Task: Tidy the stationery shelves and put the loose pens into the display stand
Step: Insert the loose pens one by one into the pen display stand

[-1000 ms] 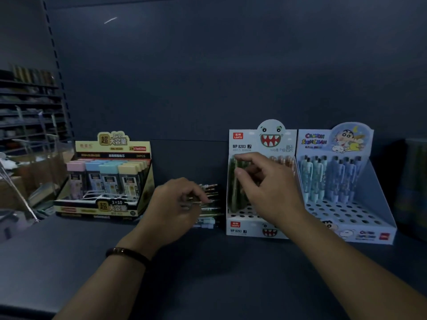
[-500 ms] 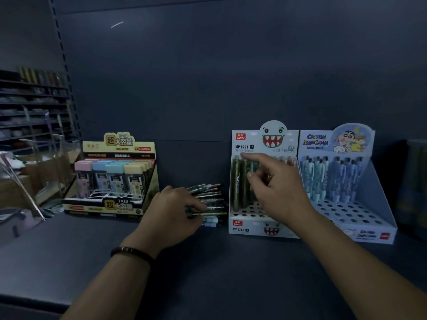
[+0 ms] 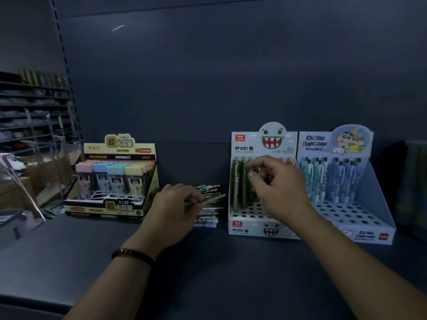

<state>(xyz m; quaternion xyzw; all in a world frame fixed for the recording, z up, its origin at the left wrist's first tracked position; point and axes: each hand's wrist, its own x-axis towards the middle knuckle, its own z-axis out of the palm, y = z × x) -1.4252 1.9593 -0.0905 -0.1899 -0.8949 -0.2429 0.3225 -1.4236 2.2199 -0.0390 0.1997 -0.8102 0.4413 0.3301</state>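
With a dark green pen (image 3: pixel 236 181) now seated in the white monster-face cardboard display stand (image 3: pixel 251 229), the right hand (image 3: pixel 279 192) relaxes its fingers (image 3: pixel 258 160) and holds nothing, while the left hand (image 3: pixel 171 204) pinches an olive pen (image 3: pixel 215 197) off the loose pile (image 3: pixel 209 218) just beside the stand.

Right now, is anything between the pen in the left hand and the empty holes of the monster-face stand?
Only the right hand, hanging over the middle of the stand in front of the green pens. The front-left holes show uncovered, and nothing visible lies between the pen in the left hand and the stand.
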